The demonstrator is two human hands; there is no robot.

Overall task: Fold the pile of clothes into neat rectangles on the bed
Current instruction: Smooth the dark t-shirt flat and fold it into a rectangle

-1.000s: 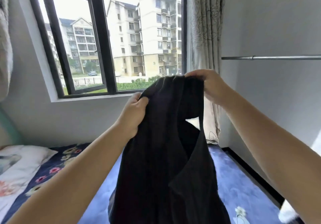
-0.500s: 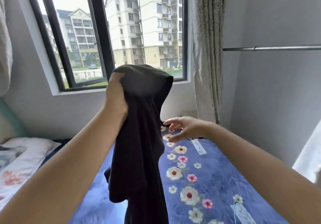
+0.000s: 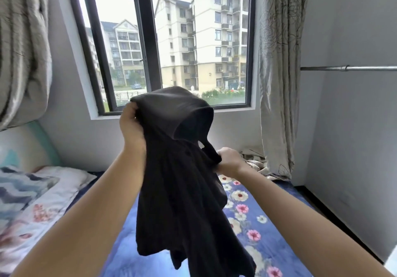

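A black garment [image 3: 178, 186] hangs in the air above the bed [image 3: 264, 244], which has a blue sheet with flowers. My left hand [image 3: 132, 126] grips the garment's upper edge and holds it up in front of the window. My right hand [image 3: 229, 161] is lower and to the right, pinching a side fold of the same garment. The cloth droops in loose folds below both hands, its lower end out of view.
A pillow [image 3: 36, 192] with a wavy and floral cover lies at the left. A crumpled bit of fabric [image 3: 255, 165] sits at the bed's far end by the right curtain [image 3: 277, 78]. A metal rail [image 3: 348, 68] juts from the right wall.
My right hand let go of the garment's top, dropped down to the right, and has now taken hold of its side. My left hand keeps the top raised.
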